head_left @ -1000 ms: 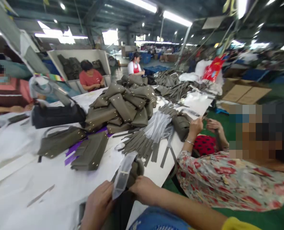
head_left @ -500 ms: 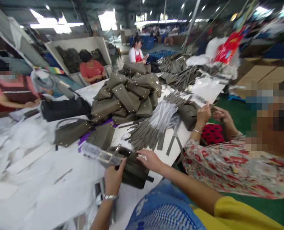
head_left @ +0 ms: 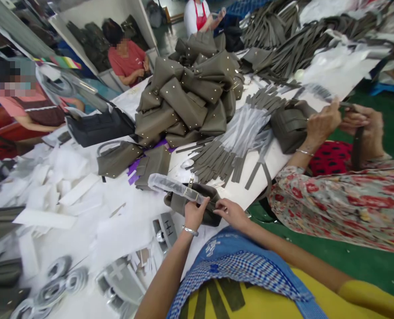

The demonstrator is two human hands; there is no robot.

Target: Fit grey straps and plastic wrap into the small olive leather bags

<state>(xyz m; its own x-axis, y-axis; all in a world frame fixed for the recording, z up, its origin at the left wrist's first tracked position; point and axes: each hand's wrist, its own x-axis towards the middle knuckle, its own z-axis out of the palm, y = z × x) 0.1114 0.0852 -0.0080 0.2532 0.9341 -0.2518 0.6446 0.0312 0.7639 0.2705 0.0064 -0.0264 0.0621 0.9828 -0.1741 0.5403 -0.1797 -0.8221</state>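
Observation:
My left hand (head_left: 195, 214), with a silver bangle on its wrist, pinches the plastic-wrapped handle (head_left: 173, 186) at the front of a dark olive bag (head_left: 180, 204). The bag lies at the table's near edge, its metal clasp pointing up. At the bag's right side my right hand (head_left: 230, 212) has thumb and fingers pressed together; what sits between them is too small to make out. Just behind stand another olive bag (head_left: 155, 164) on purple material and a fan of olive straps (head_left: 220, 155) partly wrapped in white film.
A large heap of olive bags (head_left: 186, 102) fills the table's middle. At right, a person in a floral sleeve (head_left: 333, 204) works on a strap. Tape rolls (head_left: 52, 290), a grey dispenser (head_left: 122, 281) and white paper scraps (head_left: 80, 188) lie left. Two people sit across the table.
The view has tilted down, showing more of the near table. The white thing at my right fingertips no longer shows. My hands remain at the bag, with the wrapped handle still in my left.

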